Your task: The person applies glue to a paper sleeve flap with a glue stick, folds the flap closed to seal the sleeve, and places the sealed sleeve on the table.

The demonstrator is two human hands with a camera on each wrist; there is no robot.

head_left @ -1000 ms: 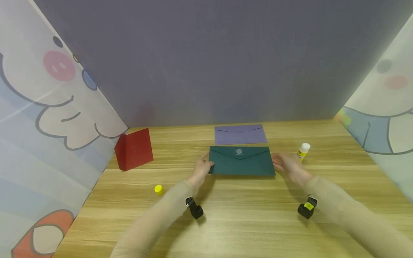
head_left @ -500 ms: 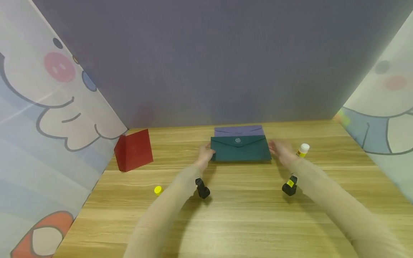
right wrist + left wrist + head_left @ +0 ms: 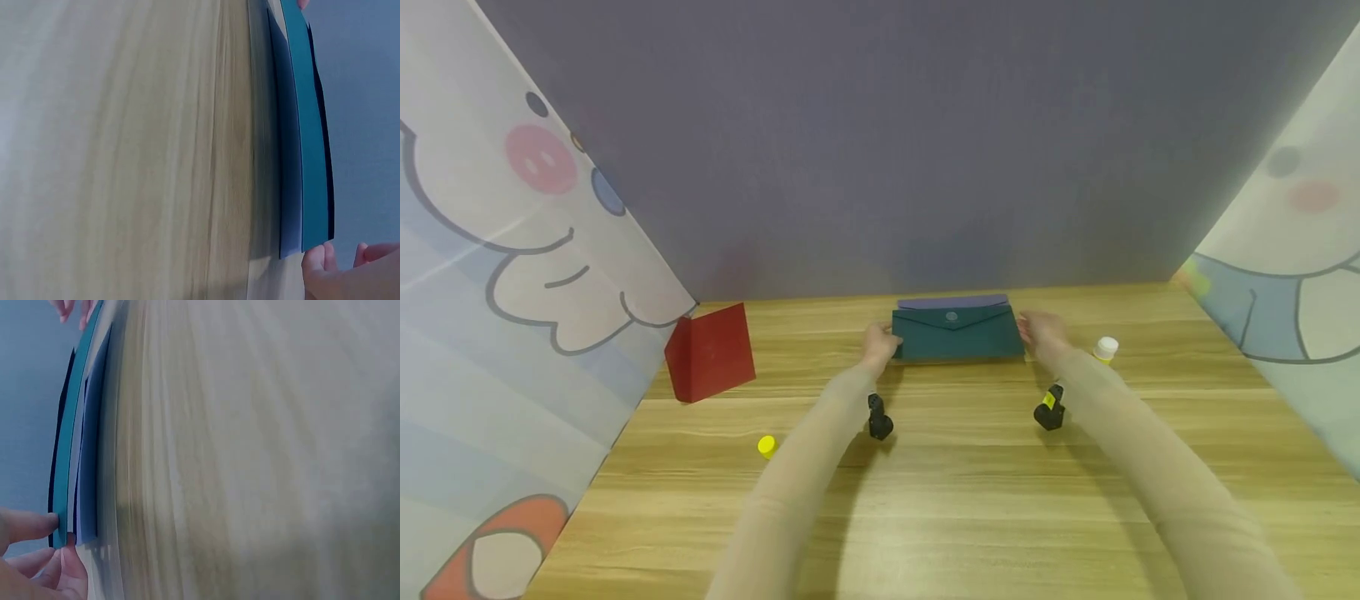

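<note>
A dark green envelope [image 3: 957, 337] with a pale seal print on its pointed flap spans the space between the two hands. My left hand [image 3: 877, 343] pinches its left end between thumb and fingers. At the right end, the fingers of my right hand [image 3: 1043, 333] touch the edge, and in the right wrist view the thumb stands apart from it. Close beneath lies a purple envelope [image 3: 953, 302], mostly hidden, with a thin strip of its flap showing behind the green one. Both wrist views show the green envelope [image 3: 70, 444] edge-on above the purple one [image 3: 289, 187].
A folded red card [image 3: 721, 354] stands at the table's far left. Nearer on that side sits a small yellow cap [image 3: 767, 447]. A glue stick with a white top [image 3: 1106, 347] stands beyond the right forearm. A grey wall [image 3: 925, 150] rises behind the wooden table [image 3: 955, 483].
Both hands have carried the green envelope away from the body, toward the wall. It now covers most of the purple envelope, which was fully in sight a second ago.
</note>
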